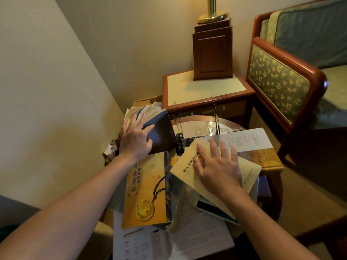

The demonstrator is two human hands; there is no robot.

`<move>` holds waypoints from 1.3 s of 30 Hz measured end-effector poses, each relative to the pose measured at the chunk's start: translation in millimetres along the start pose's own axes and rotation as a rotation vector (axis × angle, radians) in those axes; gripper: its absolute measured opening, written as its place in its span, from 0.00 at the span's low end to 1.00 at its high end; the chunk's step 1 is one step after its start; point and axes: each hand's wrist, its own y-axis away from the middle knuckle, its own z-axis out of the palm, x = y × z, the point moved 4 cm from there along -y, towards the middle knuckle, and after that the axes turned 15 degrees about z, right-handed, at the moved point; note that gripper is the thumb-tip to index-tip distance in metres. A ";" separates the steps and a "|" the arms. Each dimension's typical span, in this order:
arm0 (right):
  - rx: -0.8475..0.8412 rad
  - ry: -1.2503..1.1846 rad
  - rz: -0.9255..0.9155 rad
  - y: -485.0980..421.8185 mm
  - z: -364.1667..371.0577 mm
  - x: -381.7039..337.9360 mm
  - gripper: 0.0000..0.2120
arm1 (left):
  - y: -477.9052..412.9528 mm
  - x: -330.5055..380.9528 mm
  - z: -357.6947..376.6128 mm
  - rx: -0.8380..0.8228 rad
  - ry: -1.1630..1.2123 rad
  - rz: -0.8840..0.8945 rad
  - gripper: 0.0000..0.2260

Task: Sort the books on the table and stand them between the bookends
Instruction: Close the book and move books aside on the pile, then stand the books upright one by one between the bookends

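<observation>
Books lie in a loose heap on a small round table (pixel 234 126). My left hand (pixel 134 136) holds a dark blue book (pixel 161 132) that stands tilted at the table's left edge, fingers spread over its cover and fanned pages. My right hand (pixel 216 166) rests flat, fingers straight, on a cream book (pixel 185 167) with black characters. A yellow book with a gold medallion (pixel 148 192) lies between my arms. Two thin metal bookends (pixel 178 124) (pixel 216 117) stand upright at the table's far side, with nothing between them.
A white-and-gold booklet (pixel 249 145) lies under the cream book at right. Open printed pages (pixel 169 241) hang over the near edge. Behind stands a wooden side table (pixel 202 91) with a lamp base (pixel 213 53). An armchair (pixel 285 79) is at right, a cluttered box (pixel 142 104) by the wall.
</observation>
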 end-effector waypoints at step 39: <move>-0.113 -0.155 0.136 -5.8 -36.1 -19.9 0.42 | 115.7 108.8 37.8 -0.049 0.711 -0.183 0.33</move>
